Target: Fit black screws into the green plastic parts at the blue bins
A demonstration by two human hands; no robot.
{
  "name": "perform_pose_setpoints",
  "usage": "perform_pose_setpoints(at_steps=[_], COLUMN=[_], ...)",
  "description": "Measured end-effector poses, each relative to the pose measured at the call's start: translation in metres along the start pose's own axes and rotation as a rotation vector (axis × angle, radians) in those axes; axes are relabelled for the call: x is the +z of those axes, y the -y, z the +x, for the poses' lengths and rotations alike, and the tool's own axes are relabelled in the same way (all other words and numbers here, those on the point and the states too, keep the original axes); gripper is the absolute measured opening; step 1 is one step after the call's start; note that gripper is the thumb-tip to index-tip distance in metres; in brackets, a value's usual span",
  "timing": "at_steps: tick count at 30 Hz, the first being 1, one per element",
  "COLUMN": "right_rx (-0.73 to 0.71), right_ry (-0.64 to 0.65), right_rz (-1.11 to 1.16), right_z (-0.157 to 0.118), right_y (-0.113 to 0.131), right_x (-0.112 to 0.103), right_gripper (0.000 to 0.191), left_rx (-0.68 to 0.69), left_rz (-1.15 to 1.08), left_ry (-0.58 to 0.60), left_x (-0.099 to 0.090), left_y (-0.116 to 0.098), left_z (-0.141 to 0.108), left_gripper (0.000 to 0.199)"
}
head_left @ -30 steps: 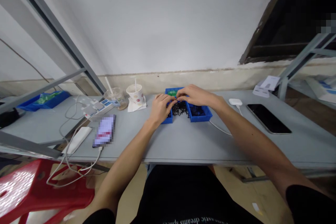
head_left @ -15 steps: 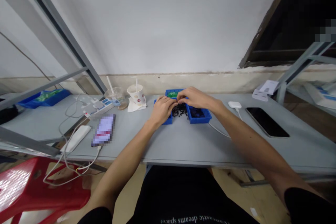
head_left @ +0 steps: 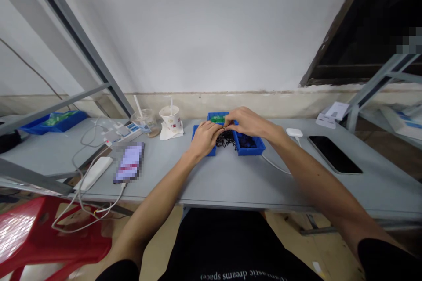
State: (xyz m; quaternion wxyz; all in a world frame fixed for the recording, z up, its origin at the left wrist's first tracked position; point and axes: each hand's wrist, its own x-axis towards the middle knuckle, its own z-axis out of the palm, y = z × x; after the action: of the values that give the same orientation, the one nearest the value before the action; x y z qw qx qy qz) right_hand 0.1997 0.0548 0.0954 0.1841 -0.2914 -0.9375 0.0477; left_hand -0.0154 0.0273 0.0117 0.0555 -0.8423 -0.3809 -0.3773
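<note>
Black parts [head_left: 226,139] by blue bin [head_left: 249,151], hands [head_left: 205,138] [head_left: 245,122] over 'em; paper cup [head_left: 171,118], phone [head_left: 333,153] nearby.

A paper cup [head_left: 171,118] with a straw stands on a white napkin [head_left: 169,134]. Just left of the paper cup sit a clear plastic cup [head_left: 145,122] and a power strip [head_left: 123,134]. Farther left lies what looks like a white power bank [head_left: 94,173]. Well right of the paper cup lies a black smartphone [head_left: 334,154].
</note>
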Motion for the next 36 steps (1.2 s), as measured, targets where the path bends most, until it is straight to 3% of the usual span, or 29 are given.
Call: perform_pose_setpoints(at_steps=[9,15,22,29,34,36], right_rx=[0.048,0.071,0.068,0.063,0.136,0.126], right_ry=[0.065,0.160,0.054,0.122,0.294,0.328], right_rz=[0.083,0.136,0.102,0.162,0.002,-0.061], right_z=[0.001,0.003,0.003,0.008,0.008,0.008], right_y=[-0.002,0.000,-0.001,-0.007,-0.004,0.001], right_x=[0.003,0.007,0.012,0.022,0.044,0.055], right_gripper=[0.017,0.033,0.016,0.037,0.014,0.014], left_rx=[0.017,0.009,-0.042,-0.034,-0.130,-0.177], left_rz=[0.017,0.029,0.061,0.073,0.209,0.248], left_ry=[-0.001,-0.031,-0.037,-0.054,-0.013,0.000], left_x=[0.002,0.000,-0.004,-0.009,-0.018,-0.019], left_y=[0.003,0.004,0.004,0.012,0.024,0.028], left_z=[0.000,0.001,0.002,0.002,0.002,0.001], left_gripper=[0.037,0.036,0.036,0.032,0.036,0.040])
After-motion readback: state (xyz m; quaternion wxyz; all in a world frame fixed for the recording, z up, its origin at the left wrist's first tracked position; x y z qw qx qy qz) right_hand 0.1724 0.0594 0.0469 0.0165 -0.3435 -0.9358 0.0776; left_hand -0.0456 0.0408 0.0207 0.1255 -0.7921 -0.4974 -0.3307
